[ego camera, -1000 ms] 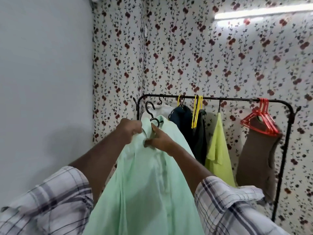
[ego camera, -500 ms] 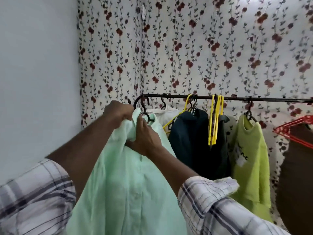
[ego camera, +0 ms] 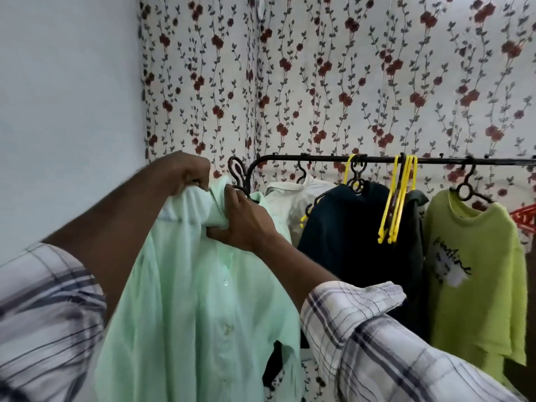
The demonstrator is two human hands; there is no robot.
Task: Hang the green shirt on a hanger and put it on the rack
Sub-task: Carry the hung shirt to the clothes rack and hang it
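Hanger lifted beside rack corner, green shirt hanging vertically collar-up, both hands gripping collar

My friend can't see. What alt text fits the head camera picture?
The left hand and right hand grip the collar of a pale green shirt on a black hanger, its hook beside the left end of a black rack, not yet on it. A white shirt, dark top, yellow hangers and lime sweater hang there.
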